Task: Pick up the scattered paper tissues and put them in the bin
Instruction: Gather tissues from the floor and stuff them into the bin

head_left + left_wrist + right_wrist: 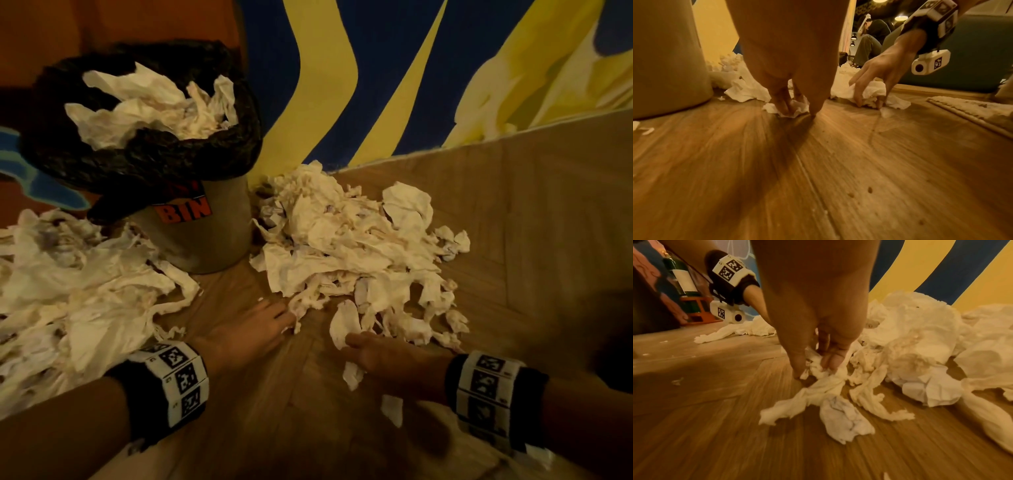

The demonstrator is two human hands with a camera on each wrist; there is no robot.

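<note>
Bin (202, 236): at your 11 o'clock on the wooden floor (281, 411), lined with a black bag (144, 157); crumpled white tissues (150, 106) fill it up to the rim.
Right pile (346, 243): loose tissues heaped at your 1 o'clock, just beside the bin, against the blue and yellow wall (329, 78).
Left pile (68, 294): more tissues at your 9 o'clock.
Left hand (250, 332): your fingers press down on a small tissue (791, 108) at the right pile's near edge, pinching it.
Right hand (387, 359): your fingers and thumb are curled round a twisted tissue (826, 382) on the floor.
</note>
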